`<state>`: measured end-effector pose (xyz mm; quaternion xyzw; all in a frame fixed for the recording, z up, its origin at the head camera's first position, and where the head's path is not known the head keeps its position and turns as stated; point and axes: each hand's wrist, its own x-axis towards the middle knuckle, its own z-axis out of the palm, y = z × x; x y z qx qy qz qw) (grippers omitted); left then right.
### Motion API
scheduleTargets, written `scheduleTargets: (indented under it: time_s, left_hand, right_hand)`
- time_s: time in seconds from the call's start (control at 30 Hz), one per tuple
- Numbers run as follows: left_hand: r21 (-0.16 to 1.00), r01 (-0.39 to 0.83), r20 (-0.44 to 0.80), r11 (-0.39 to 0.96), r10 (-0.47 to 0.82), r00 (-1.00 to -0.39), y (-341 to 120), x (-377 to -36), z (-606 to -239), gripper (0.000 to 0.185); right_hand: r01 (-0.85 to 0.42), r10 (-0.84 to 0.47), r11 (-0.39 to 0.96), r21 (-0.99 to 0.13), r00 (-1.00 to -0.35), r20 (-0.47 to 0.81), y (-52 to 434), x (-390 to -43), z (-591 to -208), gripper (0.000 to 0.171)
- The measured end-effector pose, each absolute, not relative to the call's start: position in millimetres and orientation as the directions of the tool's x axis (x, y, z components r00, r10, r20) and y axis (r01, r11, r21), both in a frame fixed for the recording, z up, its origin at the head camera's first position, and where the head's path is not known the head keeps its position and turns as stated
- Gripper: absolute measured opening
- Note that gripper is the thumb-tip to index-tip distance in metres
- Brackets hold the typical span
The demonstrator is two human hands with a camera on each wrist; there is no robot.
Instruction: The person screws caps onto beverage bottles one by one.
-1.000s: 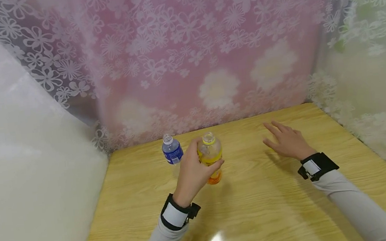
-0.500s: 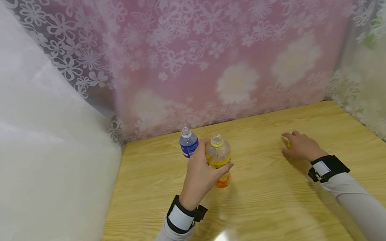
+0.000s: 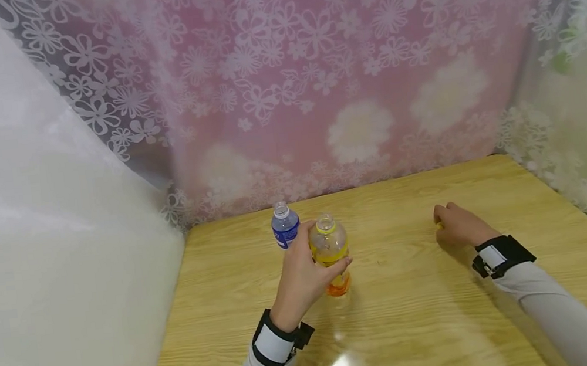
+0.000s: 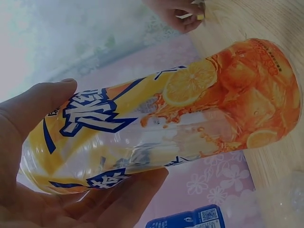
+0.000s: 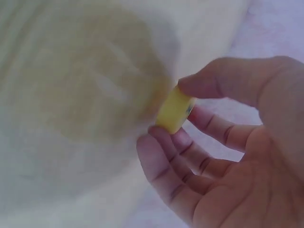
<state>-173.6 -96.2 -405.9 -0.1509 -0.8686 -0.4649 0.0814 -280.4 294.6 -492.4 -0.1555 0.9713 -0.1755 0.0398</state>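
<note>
Left hand [image 3: 302, 273] grips an uncapped orange-drink bottle [image 3: 329, 253] on the table [image 3: 417, 312]; right hand [image 3: 459, 227] pinches its yellow cap [image 5: 175, 110].

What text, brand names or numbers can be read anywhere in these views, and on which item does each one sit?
Orange juice bottle, gripped by the left hand: large blue-and-white stylised characters on the yellow label, not legible as shown.
Blue-labelled bottle: a small code patch and white print in the left wrist view, too small to read.
Yellow cap, pinched in the right hand: a dark speck on its rim, too blurred to read.
Nothing can be quoted with confidence.
</note>
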Motion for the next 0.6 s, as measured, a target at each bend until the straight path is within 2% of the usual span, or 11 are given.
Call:
scheduleTargets:
  time_s: [0.13, 0.3, 0.43, 0.6]
  left_hand:
    - [0.769, 0.346, 0.296, 0.538, 0.181, -0.938, -94.0, -174.9, -404.6, 0.079]
    - [0.761, 0.321, 0.273, 0.563, 0.171, -0.947, -87.8, -172.6, -406.2, 0.082]
    - [0.763, 0.312, 0.263, 0.566, 0.169, -0.95, -82.7, -171.1, -407.1, 0.084]
    - [0.762, 0.331, 0.273, 0.557, 0.187, -0.944, -76.2, -169.3, -406.6, 0.083]
  right_hand:
    - [-0.385, -0.389, 0.84, -0.382, -0.919, 0.07, 272.0, -278.5, -461.0, 0.021]
    - [-0.535, -0.51, 0.714, -0.451, -0.839, 0.189, 220.1, -251.8, -390.2, 0.022]
    - [-0.679, -0.599, 0.595, -0.429, -0.731, 0.326, 181.1, -226.8, -338.9, 0.025]
    - [-0.804, -0.674, 0.447, -0.392, -0.591, 0.443, 154.0, -208.9, -313.8, 0.03]
